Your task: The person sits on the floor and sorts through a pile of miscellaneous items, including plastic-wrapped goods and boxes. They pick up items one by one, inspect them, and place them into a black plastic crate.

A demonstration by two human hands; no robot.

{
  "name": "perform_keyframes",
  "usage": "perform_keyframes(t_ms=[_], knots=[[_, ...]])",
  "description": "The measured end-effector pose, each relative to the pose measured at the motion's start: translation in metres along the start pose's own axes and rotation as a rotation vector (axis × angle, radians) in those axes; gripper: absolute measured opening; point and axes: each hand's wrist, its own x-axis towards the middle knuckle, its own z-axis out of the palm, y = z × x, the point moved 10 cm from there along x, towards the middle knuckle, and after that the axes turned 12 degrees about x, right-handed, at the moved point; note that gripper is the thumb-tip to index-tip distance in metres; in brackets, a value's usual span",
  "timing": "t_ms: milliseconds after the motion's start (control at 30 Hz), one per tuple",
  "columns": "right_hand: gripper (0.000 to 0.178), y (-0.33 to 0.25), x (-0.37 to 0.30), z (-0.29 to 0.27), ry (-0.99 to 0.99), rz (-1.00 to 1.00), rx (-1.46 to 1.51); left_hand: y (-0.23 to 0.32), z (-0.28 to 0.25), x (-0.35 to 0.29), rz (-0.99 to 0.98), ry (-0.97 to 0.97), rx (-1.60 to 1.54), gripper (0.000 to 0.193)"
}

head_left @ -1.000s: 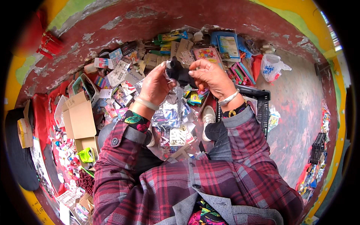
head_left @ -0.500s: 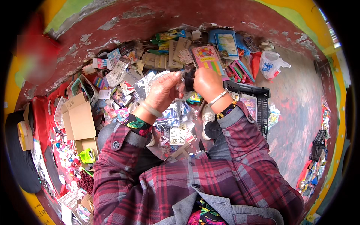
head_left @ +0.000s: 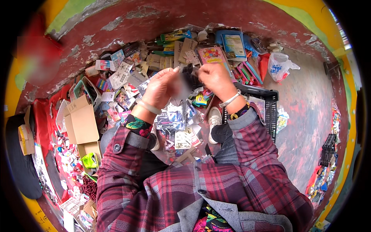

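Observation:
Between my two hands is a small black item [head_left: 189,76], soft-looking and bunched, its kind unclear. A hazy, see-through piece of plastic [head_left: 181,86], perhaps a small bag, hangs beside it, blurred by motion. My left hand [head_left: 159,89] is closed, thumb pressed on fingers, at the plastic's edge. At the right end of the black item, my right hand [head_left: 217,80] is closed in a pinch, with the fingertips partly hidden. Below the hands lies a heap of flat clear packets [head_left: 172,116] on the floor, between my shoes.
A black plastic crate [head_left: 272,112] stands right of my right forearm. Stationery and cardboard packs [head_left: 154,61] pile against the red wall. On the left sit an open cardboard box [head_left: 82,121] and a white basket [head_left: 62,116]. A white plastic bag [head_left: 281,66] lies far right.
My hands have moved slightly apart, the right one to the right and a little down. More of the black item and the plastic shows between them.

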Motion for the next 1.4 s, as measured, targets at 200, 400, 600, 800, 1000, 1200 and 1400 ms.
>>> perform_keyframes(t_ms=[200, 400, 600, 800, 1000, 1200, 1400], knots=[[0.021, -0.037, -0.015, 0.007, -0.025, -0.109, -0.367, 0.015, -0.021, -0.003, 0.111, 0.273, 0.501, 0.025], [0.024, -0.044, -0.016, 0.007, -0.008, -0.041, -0.287, 0.048, -0.021, -0.005, 0.303, 0.346, 0.807, 0.026], [0.025, -0.051, -0.015, 0.021, -0.179, -0.061, -0.106, 0.061, -0.012, -0.010, 0.335, 0.307, 0.883, 0.023], [0.028, -0.006, -0.025, 0.044, -0.518, 0.275, 0.417, 0.046, -0.016, -0.005, 0.241, 0.193, 0.453, 0.014], [0.033, -0.028, -0.006, 0.004, -0.251, 0.064, 0.425, 0.047, 0.004, -0.008, 0.217, -0.046, 0.208, 0.015], [0.040, -0.027, -0.016, 0.024, -0.457, 0.307, 0.969, 0.040, 0.004, -0.014, 0.028, 0.001, 0.110, 0.023], [0.030, -0.018, -0.029, 0.054, -0.592, 0.364, 0.646, 0.036, -0.006, -0.006, 0.101, 0.044, 0.026, 0.022]])
